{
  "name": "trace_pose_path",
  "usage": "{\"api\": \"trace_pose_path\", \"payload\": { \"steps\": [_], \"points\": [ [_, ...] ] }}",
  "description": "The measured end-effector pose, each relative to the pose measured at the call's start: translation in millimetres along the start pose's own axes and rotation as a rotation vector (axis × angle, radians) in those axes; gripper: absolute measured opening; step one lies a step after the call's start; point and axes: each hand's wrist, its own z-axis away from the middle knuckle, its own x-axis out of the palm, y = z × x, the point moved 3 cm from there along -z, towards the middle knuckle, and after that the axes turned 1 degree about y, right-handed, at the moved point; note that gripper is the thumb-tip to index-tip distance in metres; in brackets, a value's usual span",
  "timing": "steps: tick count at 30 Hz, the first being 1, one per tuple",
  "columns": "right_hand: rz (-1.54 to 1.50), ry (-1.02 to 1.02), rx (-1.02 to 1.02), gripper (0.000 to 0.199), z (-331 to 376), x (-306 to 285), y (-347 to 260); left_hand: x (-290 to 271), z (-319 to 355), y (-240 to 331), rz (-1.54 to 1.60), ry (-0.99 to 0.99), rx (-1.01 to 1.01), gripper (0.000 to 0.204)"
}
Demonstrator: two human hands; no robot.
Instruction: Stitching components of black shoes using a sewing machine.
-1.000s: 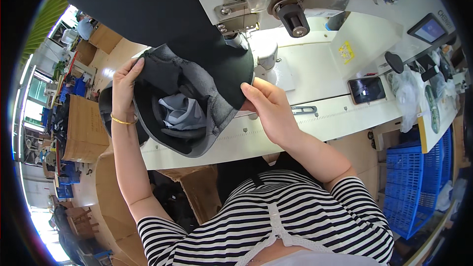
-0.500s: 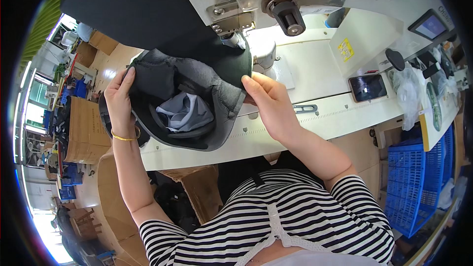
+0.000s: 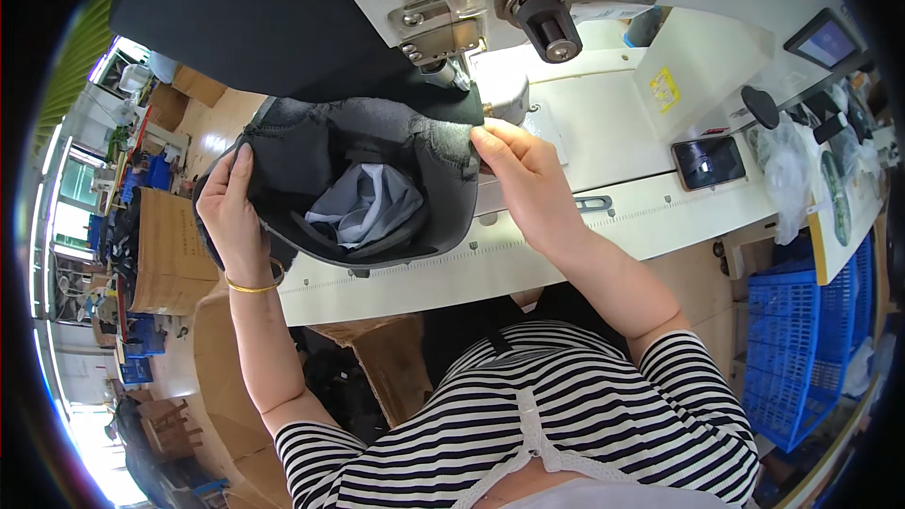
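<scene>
A dark grey, bag-shaped fabric piece [image 3: 443, 198] hangs open between my hands, its rim spread wide. Bunched inside it lies a lighter blue-grey cloth [image 3: 363, 207]. My left hand [image 3: 234, 217] is closed on its left rim, thumb on the inner side. On the right, my right hand [image 3: 523, 174] pinches the upper right edge beside the sewing machine's needle area [image 3: 448, 71]. Black cloth [image 3: 245, 14] stretches from the upper left down to the machine head, behind the piece. The fingertips of both hands are partly hidden.
The white machine table [image 3: 415, 285] has a ruler strip along its front. A phone [image 3: 709, 163], a slotted grey tool [image 3: 594, 204] and a plastic bag [image 3: 784, 188] lie to the right. Blue baskets [image 3: 782, 349] stand below right; cardboard boxes [image 3: 174, 250] stand at left.
The fabric piece has tilted, its right side raised and shifted slightly right with my right hand. My left hand stays on the rim, a little lower.
</scene>
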Motion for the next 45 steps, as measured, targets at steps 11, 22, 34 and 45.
{"api": "trace_pose_path", "payload": {
  "steps": [11, 22, 34, 45],
  "points": [
    [-0.032, 0.062, -0.007, 0.025, -7, -7, 1, -6, 1, -4, 0.032, -0.022, -0.001, 0.020],
    [0.116, 0.087, -0.011, 0.024, 2, -6, -12, -7, 3, -2, 0.041, -0.065, -0.006, 0.019],
    [-0.006, -0.019, -0.025, 0.031, 7, -4, -9, 15, -34, -14, -0.005, -0.048, -0.093, 0.025],
    [0.012, -0.105, 0.027, 0.026, 27, -13, -2, -7, -234, -54, -0.806, -0.378, 0.176, 0.052]
  ]
}}
